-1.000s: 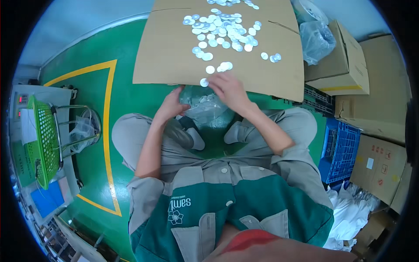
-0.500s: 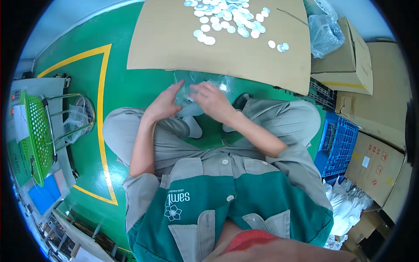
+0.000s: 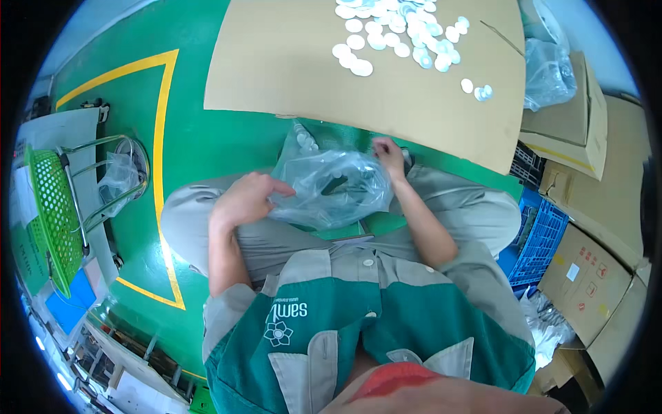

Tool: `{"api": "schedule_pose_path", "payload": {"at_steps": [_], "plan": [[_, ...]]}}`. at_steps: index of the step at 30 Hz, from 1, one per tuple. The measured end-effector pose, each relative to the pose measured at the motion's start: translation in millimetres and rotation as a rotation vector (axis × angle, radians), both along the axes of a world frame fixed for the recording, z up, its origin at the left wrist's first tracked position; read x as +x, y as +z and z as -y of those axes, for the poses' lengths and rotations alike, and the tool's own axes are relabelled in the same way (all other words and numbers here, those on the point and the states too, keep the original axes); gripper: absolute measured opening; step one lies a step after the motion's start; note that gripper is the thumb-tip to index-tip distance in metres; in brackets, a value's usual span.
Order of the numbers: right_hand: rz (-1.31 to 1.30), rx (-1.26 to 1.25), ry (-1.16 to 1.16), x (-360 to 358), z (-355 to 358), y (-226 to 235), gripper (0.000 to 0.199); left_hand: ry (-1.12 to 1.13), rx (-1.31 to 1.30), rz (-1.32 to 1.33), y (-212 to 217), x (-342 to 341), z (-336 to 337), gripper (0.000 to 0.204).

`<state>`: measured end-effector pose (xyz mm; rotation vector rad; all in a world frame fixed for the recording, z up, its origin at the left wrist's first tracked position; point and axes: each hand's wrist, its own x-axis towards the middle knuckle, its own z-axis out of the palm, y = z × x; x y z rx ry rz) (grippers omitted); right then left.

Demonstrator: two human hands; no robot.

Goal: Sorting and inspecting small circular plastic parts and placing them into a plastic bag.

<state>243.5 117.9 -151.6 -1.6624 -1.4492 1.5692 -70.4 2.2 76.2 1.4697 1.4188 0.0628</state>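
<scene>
A clear plastic bag (image 3: 317, 207) spreads between my hands above my crossed legs, its dark opening facing up. My left hand (image 3: 248, 199) is open at the bag's left side, with the index finger stretched onto the film and the thumb apart. At the upper right corner of the bag, my right hand (image 3: 390, 157) has its fingers curled together. What they pinch, if anything, is too small to make out. Several pale round pieces (image 3: 305, 140) show through clear film at the bag's far left corner. Beyond my hands, many thin white and pale-blue discs (image 3: 396, 50) lie loose on a cardboard sheet (image 3: 276, 69).
At right stand cardboard boxes (image 3: 586, 276), a blue plastic crate (image 3: 534, 238) and a box topped by a clear plastic bundle (image 3: 549, 72). A green perforated basket (image 3: 52, 214) hangs at left beside a metal-framed stool (image 3: 131, 172). Yellow tape (image 3: 161, 138) marks the green floor.
The bag has risen from between my feet and spread wide. My hands have moved apart: the left toward me, the right to the right. The view has shifted slightly.
</scene>
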Motion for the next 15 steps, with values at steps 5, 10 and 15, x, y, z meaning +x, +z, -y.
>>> {"api": "schedule_pose_path", "payload": {"at_steps": [5, 10, 15], "plan": [[0.374, 0.78, 0.333, -80, -39, -80, 0.024, 0.003, 0.014, 0.086, 31, -1, -7, 0.047], [0.329, 0.676, 0.274, -96, -29, -68, 0.029, 0.094, 0.111, 0.17, 25, -5, -5, 0.043], [0.313, 0.438, 0.179, -92, -31, -86, 0.027, 0.156, 0.098, 0.129, 23, -12, 6, 0.044]]}}
